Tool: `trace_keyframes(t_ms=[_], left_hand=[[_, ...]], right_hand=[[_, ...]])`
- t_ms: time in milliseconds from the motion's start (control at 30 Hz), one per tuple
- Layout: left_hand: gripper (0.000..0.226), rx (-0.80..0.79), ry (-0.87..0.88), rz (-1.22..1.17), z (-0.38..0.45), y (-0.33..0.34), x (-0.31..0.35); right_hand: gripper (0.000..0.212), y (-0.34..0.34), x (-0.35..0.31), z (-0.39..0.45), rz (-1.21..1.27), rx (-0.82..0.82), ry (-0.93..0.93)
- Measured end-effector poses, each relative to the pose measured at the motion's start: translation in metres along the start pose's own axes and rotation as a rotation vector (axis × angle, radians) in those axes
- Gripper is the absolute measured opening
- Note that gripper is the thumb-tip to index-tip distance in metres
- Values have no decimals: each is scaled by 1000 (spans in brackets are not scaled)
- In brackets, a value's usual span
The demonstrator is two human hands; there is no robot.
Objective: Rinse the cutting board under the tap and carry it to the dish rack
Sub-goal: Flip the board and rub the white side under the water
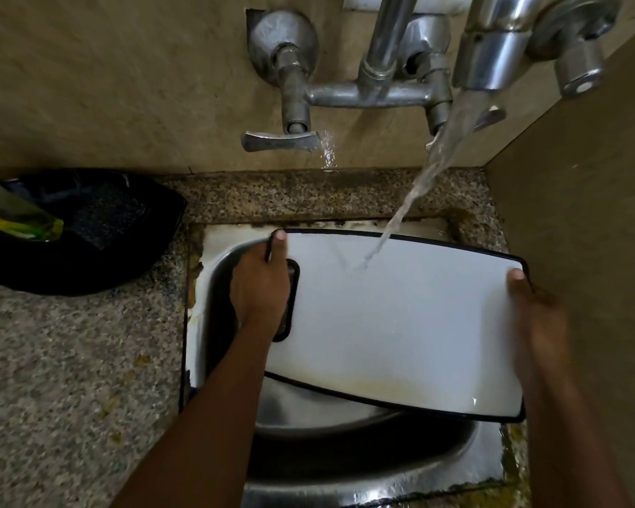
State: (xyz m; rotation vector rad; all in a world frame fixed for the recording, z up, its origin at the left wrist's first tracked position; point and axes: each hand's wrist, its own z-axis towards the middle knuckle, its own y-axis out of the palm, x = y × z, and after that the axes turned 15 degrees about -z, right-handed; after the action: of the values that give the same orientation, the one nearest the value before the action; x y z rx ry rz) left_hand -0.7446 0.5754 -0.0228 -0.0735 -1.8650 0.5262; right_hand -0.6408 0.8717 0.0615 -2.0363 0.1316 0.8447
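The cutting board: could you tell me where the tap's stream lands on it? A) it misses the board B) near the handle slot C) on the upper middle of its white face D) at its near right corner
C: the water stream strikes the cutting board on its upper middle face, between the left hand at the handle slot and the right hand on the far edge.

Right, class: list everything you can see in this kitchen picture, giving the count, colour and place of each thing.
cutting board: one, white with black rim, held over the sink
water stream: one, clear, falling from the spout onto the board
tap fittings: several, silver, on the wall above
sink: one, steel, set in the counter
counter: one, speckled granite, around the sink
black tray: one, on the counter at left, holding a green-yellow packet
left hand: grip on the board's handle end
right hand: grip on the board's right edge
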Motion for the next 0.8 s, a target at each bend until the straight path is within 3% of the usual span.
trace_keyframes(t_ms=[167,267,367,467,600,700,800], left_hand=[[59,-43,11,-104,12,-10,14],[45,-218,-246,-338,25,-19,11],[43,-403,-439,-438,28,-33,2],[46,-338,-416,-501,22,-41,-2],[48,-119,-394,-526,15,-57,-5],[50,-53,-381,-547,9,-67,-8],[56,-64,-261,-497,0,-62,-9]], right_hand=[[29,12,-5,-1,21,-1,22],[51,27,-1,7,-31,39,-32],[60,46,10,17,-313,169,-134],[61,78,11,16,-556,330,-240],[71,128,-3,-1,-758,451,-366],[83,165,-25,-37,-741,323,-541],[88,209,-42,-110,-634,121,-867]])
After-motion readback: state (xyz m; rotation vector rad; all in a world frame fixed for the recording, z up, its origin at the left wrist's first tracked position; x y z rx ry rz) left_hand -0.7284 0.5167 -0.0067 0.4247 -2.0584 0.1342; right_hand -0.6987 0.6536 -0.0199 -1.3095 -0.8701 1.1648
